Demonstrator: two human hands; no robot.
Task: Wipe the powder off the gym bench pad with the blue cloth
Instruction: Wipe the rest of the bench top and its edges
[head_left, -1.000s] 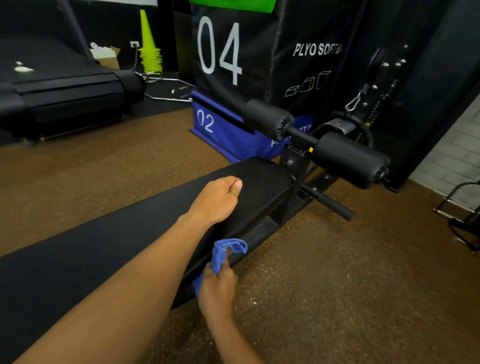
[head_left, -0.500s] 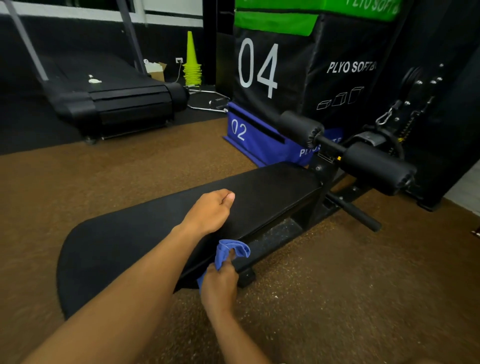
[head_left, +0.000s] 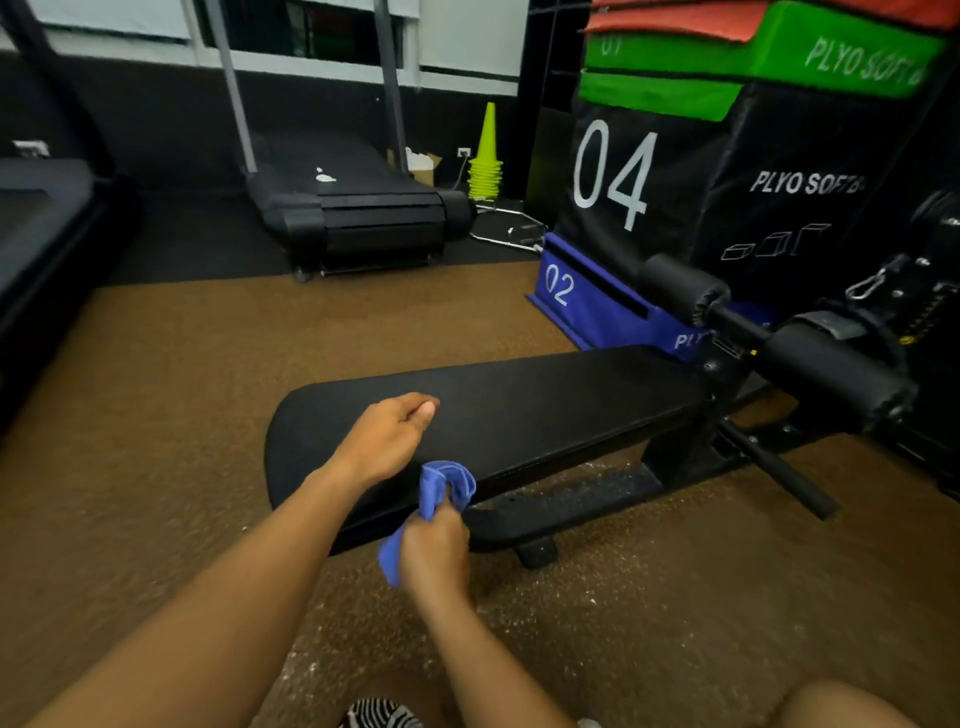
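Note:
The black gym bench pad (head_left: 545, 405) lies low across the middle of the head view, its rounded end to the left. My left hand (head_left: 387, 434) rests on the pad near that end, fingers curled shut with nothing in them. My right hand (head_left: 434, 553) is closed around the bunched blue cloth (head_left: 447, 483), held just off the pad's near edge. No powder is visible on the pad's top. White specks lie on the floor and on the frame (head_left: 566, 501) under the pad.
Two black foam rollers (head_left: 826, 374) stick out at the bench's right end. Stacked plyo boxes (head_left: 675, 171) stand behind it. A treadmill (head_left: 353, 208) and yellow cones (head_left: 485, 156) are at the back. Brown rubber floor (head_left: 182, 395) surrounds the bench.
The view has pulled back and left, so the pad's rounded left end now shows. Both hands keep their places on the pad; the cloth is bunched tighter in my right hand.

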